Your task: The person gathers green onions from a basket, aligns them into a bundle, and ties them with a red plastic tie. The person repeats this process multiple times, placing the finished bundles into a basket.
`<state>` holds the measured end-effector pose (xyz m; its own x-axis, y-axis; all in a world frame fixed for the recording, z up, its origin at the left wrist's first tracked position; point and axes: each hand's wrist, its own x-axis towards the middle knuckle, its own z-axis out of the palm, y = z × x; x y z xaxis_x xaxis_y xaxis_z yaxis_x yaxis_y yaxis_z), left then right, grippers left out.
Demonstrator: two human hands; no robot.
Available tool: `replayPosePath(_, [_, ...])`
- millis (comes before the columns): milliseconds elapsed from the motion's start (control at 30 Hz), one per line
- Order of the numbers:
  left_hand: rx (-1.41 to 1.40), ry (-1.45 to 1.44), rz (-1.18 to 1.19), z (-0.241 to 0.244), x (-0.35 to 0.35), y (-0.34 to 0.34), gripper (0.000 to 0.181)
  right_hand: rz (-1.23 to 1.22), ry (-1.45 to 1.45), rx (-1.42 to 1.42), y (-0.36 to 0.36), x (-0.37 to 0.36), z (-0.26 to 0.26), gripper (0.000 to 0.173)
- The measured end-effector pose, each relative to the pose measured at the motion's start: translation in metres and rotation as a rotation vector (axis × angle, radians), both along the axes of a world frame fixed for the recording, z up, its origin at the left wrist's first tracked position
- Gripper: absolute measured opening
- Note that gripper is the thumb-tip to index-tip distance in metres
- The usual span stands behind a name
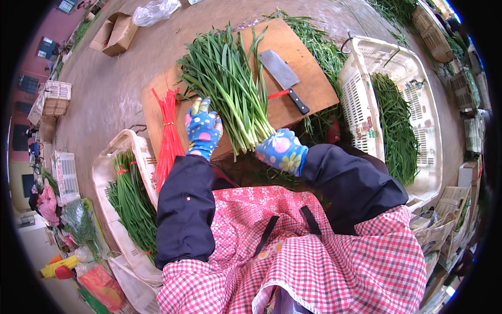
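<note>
A loose bunch of long green leafy stalks (231,86), which look like garlic chives, lies across a wooden board (313,78) with its pale ends towards me. My left hand (204,127), in a blue flowered glove, is beside the bunch on its left, fingers apart and holding nothing. Against the pale stalk ends rests my right hand (281,151), gloved alike, its fingers curled; whether it grips any stalks is hidden. A cleaver (280,70) with a black handle lies right of the bunch, a red strip under its handle. Red plastic ties (168,133), bound together, lie left of my left hand.
A white plastic crate (359,110) on the right holds loose greens (396,129). The left crate (102,188) contains bundles bound with red ties (131,192). Cut leaves (313,43) lie behind the board. A cardboard box (115,35) and a clear plastic bag (157,11) sit on the floor.
</note>
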<state>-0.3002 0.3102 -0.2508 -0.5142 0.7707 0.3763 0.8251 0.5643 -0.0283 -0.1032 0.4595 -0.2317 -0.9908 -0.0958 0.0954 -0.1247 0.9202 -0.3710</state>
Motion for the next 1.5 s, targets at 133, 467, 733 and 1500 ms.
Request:
replayPosePath(133, [-0.225,0.047,-0.224,-0.005,-0.014,0.002,0.024,0.192,-0.206,0.061,-0.013,0.003,-0.003,0.013])
replayPosePath(467, [0.139,-0.053,0.078,-0.025,-0.008,-0.018,0.016,0.475,-0.768,-0.055,-0.044,0.053,-0.030,0.038])
replayPosePath(733, [1.110,-0.746,0.625,-0.094,0.011,-0.004,0.018,0.121,-0.358,-0.368,-0.025,-0.024,-0.046,0.031])
replayPosePath(1500, [1.413,-1.101,0.652,-0.095,0.013,-0.007,0.007,-0.739,-0.220,-2.042,0.073,-0.034,-0.073,0.008])
